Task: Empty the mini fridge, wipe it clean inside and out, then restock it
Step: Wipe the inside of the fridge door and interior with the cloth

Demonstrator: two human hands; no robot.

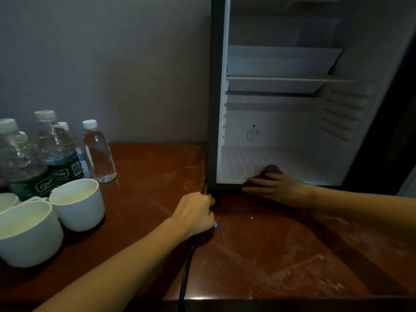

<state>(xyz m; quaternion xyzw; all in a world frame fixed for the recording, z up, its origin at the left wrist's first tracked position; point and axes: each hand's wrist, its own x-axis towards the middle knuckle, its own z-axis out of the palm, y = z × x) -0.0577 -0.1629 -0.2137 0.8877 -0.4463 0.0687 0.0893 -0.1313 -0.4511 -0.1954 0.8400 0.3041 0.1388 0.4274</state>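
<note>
Dark cloth [272, 170] lies on the floor of the mini fridge [281, 122], at its near edge, pressed flat under the right hand [276, 188], whose fingers [254, 182] stretch out over it. At the fridge's near left corner sits the left hand [193, 212], its fingers curled; whether they hold the black cable [186, 266] beneath I cannot tell. Shelves look bare, and water bottles [99, 152] stand with white cups [76, 203] on the surface [258, 255] to the left, so emptying seems done and inside wiping under way; the outside and restocking remain.
</note>
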